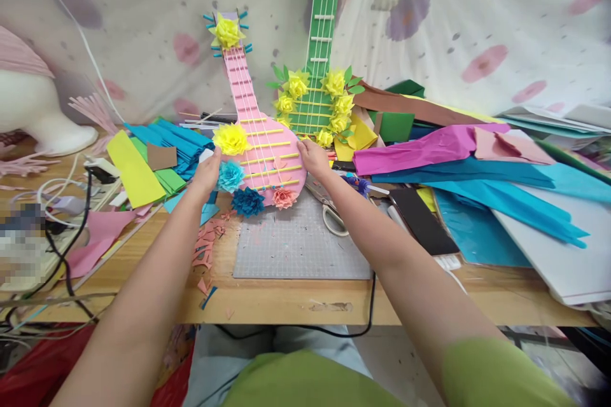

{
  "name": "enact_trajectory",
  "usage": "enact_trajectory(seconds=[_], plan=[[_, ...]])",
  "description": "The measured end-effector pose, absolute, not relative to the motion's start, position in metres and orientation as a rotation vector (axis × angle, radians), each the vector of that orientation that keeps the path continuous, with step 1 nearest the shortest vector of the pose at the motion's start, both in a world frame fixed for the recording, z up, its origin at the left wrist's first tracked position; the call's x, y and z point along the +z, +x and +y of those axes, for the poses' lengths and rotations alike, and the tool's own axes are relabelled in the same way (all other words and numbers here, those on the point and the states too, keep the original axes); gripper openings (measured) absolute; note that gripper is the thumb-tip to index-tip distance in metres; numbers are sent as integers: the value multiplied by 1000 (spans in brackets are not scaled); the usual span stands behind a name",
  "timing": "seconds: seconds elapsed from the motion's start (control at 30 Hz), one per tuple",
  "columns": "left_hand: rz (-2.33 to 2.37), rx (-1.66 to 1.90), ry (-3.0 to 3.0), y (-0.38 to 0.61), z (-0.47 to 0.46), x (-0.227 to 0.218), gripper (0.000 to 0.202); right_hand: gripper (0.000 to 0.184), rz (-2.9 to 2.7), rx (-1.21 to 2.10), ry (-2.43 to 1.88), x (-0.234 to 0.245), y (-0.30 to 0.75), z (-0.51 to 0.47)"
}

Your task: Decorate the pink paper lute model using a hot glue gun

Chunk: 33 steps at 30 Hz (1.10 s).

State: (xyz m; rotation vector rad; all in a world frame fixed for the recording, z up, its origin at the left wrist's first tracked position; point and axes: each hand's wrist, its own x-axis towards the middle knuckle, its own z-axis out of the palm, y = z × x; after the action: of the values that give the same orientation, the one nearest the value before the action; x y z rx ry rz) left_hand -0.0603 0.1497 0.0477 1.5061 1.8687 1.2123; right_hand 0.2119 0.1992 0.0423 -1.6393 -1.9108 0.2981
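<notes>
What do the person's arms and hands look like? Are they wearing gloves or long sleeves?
No gloves. The left hand and right hand are bare, with no ring, watch or bracelet that I can see. Both forearms are bare too. A lime-green short sleeve shows on the right arm, matching the green top. The left arm's sleeve is out of view.

A paper-craft worktable, crowded with making materials.
A pale wooden table (pixel 286 302) carries a grey gridded cutting mat (pixel 296 248), white-handled scissors (pixel 334 216), pink paper scraps (pixel 206 251) and heaped coloured crepe sheets (pixel 477 172); a pink flowered paper guitar (pixel 267 152) and a green paper guitar (pixel 322 44) stand against a flower-printed white cloth (pixel 453 25).
</notes>
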Motion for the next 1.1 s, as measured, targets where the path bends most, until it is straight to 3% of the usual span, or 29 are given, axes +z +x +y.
enact_trajectory(seconds=[0.2, 0.43, 0.63, 0.7, 0.9, 1.0, 1.1], plan=[[1829, 1281, 1417, -57, 162, 42, 68, 38, -1943, 302, -1727, 38, 207, 208], [1825, 1310, 1487, -52, 164, 47, 46, 39, -1833, 298, -1662, 33, 205, 204], [1937, 1799, 1833, -41, 141, 73, 31, 31, -1731, 247, -1622, 40, 215, 162], [1846, 1608, 2108, -29, 136, 85, 23, 32, -1783, 281, -1570, 40, 222, 143], [1462, 338, 2714, 11, 144, 94, 17, 8, -1979, 513, -1525, 29, 245, 103], [1396, 33, 2792, 24, 152, 88, 15, 12, -1944, 615, -1561, 24, 258, 95], [1384, -57, 2741, 30, 156, 83, 12, 18, -1924, 700, -1625, 23, 269, 88]])
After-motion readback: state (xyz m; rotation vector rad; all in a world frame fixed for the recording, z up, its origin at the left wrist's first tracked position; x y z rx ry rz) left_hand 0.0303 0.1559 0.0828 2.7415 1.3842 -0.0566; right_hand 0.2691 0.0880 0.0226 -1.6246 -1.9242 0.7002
